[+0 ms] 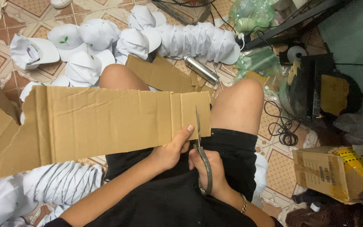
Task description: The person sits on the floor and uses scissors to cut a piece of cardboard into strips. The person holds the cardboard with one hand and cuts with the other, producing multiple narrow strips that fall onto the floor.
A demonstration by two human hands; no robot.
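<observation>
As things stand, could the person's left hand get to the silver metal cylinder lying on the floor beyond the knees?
Probably not readily. The left hand grips the cardboard sheet's lower edge, and the sheet and raised knees lie between it and the silver cylinder. The right hand holds the scissors.

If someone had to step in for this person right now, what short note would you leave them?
Left hand: grips the lower edge of the cardboard strip, thumb on top, holding it across the lap.
Right hand: holds the scissors, blades pointing up into the strip near its right end.
Done: a cut runs up from the lower edge, most of the way across; cut cardboard pieces lie beyond the knees.
Left: the top of this cut, and the long uncut part to the left.
Around: white caps stacked on the floor.
</observation>
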